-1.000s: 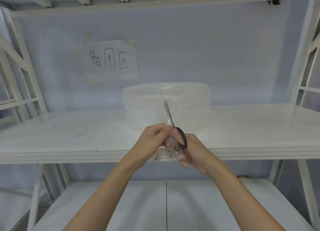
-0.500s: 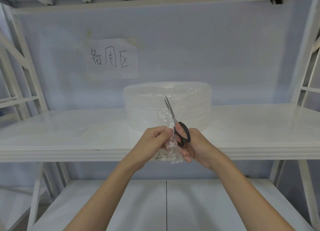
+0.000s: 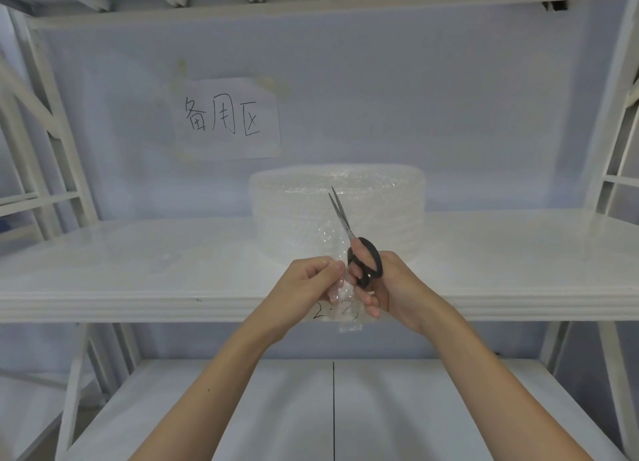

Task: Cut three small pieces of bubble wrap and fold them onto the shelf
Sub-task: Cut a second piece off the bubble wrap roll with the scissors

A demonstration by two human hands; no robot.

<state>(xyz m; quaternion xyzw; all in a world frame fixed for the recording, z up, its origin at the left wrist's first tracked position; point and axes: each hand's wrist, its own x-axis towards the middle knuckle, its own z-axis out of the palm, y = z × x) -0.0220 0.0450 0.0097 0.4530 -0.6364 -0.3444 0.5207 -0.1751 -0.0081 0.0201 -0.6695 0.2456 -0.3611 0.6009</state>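
Note:
A big roll of clear bubble wrap (image 3: 297,211) stands on the white shelf (image 3: 138,263), at its middle. In front of the shelf's edge my left hand (image 3: 307,287) pinches a small strip of bubble wrap (image 3: 345,308) that hangs down between both hands. My right hand (image 3: 390,287) grips black-handled scissors (image 3: 359,249); their blades point up and slightly left, nearly closed, in front of the roll. The strip's upper part is hard to tell apart from the roll behind it.
A paper sign (image 3: 224,118) with handwritten characters is taped to the back wall. A lower shelf (image 3: 242,408) lies below my arms. White frame uprights (image 3: 52,142) stand at the left and right sides. A handwritten label (image 3: 320,313) marks the shelf's front edge.
Both hands with the scissors and strip have risen a little and shifted slightly right; the strip hangs further below my fingers.

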